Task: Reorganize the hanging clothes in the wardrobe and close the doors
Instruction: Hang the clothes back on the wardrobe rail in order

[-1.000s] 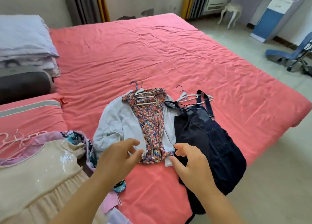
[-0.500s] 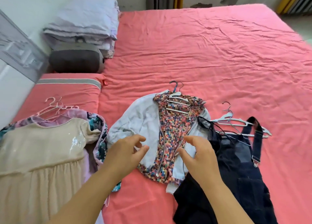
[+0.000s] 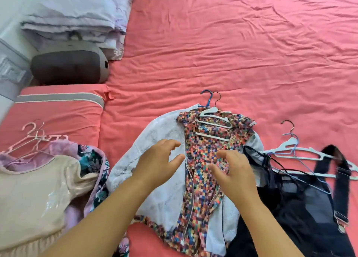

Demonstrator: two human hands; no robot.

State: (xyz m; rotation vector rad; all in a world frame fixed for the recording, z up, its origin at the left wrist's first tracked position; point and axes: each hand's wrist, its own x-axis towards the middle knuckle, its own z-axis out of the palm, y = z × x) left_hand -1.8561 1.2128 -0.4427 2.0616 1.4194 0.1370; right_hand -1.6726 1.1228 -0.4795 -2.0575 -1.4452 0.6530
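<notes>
A white mesh jacket (image 3: 155, 133) lies open on the pink bed over a multicoloured dotted top (image 3: 205, 160), both on pale hangers (image 3: 213, 117). My left hand (image 3: 160, 160) hovers over the jacket's left front, fingers loosely spread and holding nothing. My right hand (image 3: 232, 169) hovers over the dotted top, fingers relaxed, also holding nothing. To the right lie dark navy dungarees (image 3: 310, 208) on hangers (image 3: 302, 150). At the left, a cream dress (image 3: 34, 194) tops a pile of clothes on pink hangers (image 3: 33, 136). No wardrobe is in view.
The pink bed sheet (image 3: 232, 53) stretches far ahead and right. A pink pillow (image 3: 58, 109), a dark grey bolster (image 3: 69, 67) and folded pale quilts (image 3: 77, 14) sit at the upper left beside a grey headboard (image 3: 9, 71).
The view has swung left and moved closer to the bed. Both hands have travelled up from the jacket's hem to over its chest, still holding nothing.
</notes>
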